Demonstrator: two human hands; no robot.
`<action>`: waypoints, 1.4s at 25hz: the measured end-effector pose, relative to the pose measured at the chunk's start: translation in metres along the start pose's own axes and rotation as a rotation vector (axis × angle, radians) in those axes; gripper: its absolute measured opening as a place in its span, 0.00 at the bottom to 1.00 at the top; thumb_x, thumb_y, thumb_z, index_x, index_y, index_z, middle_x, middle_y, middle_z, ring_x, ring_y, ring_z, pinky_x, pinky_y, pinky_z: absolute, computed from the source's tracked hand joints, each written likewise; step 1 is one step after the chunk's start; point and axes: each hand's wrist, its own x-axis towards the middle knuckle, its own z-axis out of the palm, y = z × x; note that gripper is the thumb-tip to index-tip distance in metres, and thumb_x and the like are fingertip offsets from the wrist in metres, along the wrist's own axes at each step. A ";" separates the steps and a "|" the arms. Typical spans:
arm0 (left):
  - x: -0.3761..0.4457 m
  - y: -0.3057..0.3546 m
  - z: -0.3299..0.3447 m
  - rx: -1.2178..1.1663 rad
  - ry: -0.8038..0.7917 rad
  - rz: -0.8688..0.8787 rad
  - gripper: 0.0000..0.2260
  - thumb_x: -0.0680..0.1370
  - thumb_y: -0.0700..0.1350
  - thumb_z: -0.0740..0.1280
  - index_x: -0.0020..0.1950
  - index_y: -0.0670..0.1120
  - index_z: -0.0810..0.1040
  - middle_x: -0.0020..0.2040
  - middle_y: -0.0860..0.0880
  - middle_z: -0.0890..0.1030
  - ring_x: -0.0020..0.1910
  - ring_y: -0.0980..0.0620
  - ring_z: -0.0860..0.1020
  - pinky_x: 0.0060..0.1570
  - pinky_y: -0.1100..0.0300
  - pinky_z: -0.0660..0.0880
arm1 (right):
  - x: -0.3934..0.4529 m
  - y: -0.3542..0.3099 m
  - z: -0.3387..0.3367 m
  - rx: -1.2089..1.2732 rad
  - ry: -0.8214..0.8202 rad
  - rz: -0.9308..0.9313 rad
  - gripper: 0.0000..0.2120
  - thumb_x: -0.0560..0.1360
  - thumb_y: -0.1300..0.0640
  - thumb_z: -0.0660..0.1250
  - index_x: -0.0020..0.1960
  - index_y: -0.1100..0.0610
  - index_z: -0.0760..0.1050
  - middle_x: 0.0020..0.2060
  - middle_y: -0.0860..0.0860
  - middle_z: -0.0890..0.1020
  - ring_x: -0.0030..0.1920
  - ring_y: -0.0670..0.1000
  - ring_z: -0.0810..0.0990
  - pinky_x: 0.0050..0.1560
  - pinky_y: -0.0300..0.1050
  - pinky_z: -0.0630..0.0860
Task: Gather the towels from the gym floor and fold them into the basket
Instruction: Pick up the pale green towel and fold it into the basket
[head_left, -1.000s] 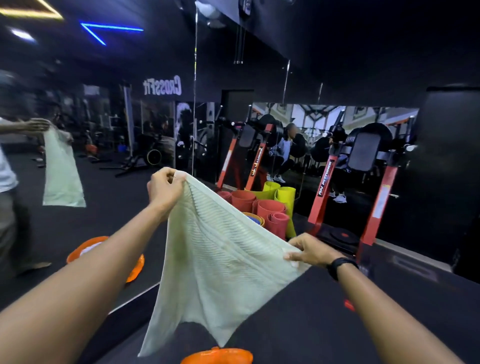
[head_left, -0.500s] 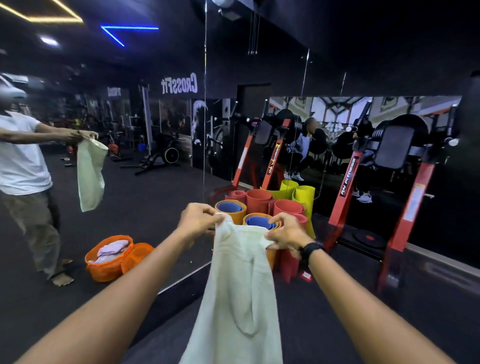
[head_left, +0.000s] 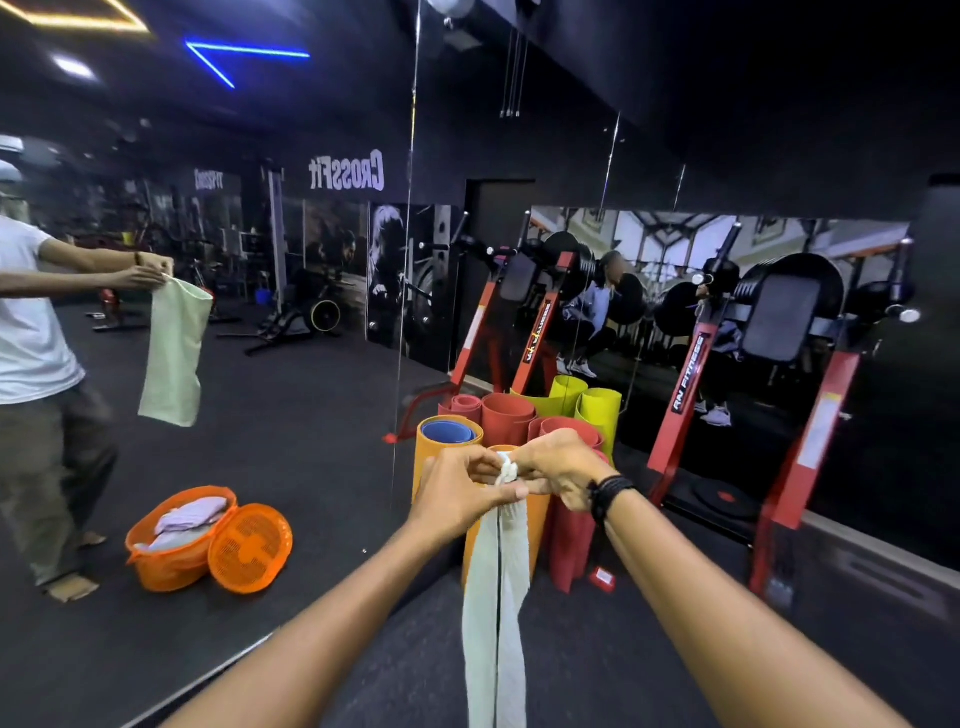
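Observation:
A pale green towel (head_left: 496, 613) hangs straight down in front of me, folded in half lengthwise into a narrow strip. My left hand (head_left: 457, 493) and my right hand (head_left: 556, 470) meet at its top edge, both pinching the two upper corners together. In the wall mirror at left I see the reflection of the orange basket (head_left: 179, 540) on the floor, holding folded lilac and white towels, with its round orange lid (head_left: 249, 548) leaning against it. The real basket is out of view.
A cluster of upright rolled mats (head_left: 519, 421), orange, red, yellow and blue, stands just beyond my hands. A red and black gym machine (head_left: 779, 415) stands at the right against a mirrored wall. The mirror's bottom edge (head_left: 208, 670) runs along the dark floor.
My hands have come together, bringing the towel's top corners to one point, so the spread towel now hangs as a narrow folded strip. The view has tilted down a little.

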 end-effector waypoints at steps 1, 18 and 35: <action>0.003 -0.003 0.002 0.021 -0.002 0.020 0.14 0.63 0.44 0.81 0.45 0.44 0.83 0.38 0.54 0.84 0.38 0.65 0.81 0.39 0.73 0.74 | 0.001 0.000 -0.002 0.035 -0.032 -0.015 0.04 0.64 0.73 0.71 0.37 0.68 0.78 0.36 0.61 0.83 0.37 0.55 0.85 0.45 0.50 0.83; 0.057 -0.031 -0.077 0.170 0.413 -0.091 0.10 0.78 0.50 0.66 0.43 0.44 0.79 0.40 0.42 0.82 0.37 0.52 0.75 0.38 0.55 0.71 | 0.055 -0.023 -0.074 -0.521 -0.156 -0.815 0.24 0.65 0.38 0.72 0.36 0.61 0.78 0.30 0.51 0.76 0.32 0.43 0.70 0.33 0.42 0.67; 0.096 0.041 -0.037 -0.241 -0.267 -0.140 0.28 0.68 0.60 0.74 0.63 0.52 0.73 0.57 0.54 0.82 0.56 0.54 0.80 0.53 0.55 0.78 | 0.045 -0.038 -0.151 0.098 -0.335 -0.421 0.44 0.50 0.37 0.81 0.61 0.53 0.74 0.50 0.50 0.85 0.49 0.49 0.84 0.41 0.42 0.81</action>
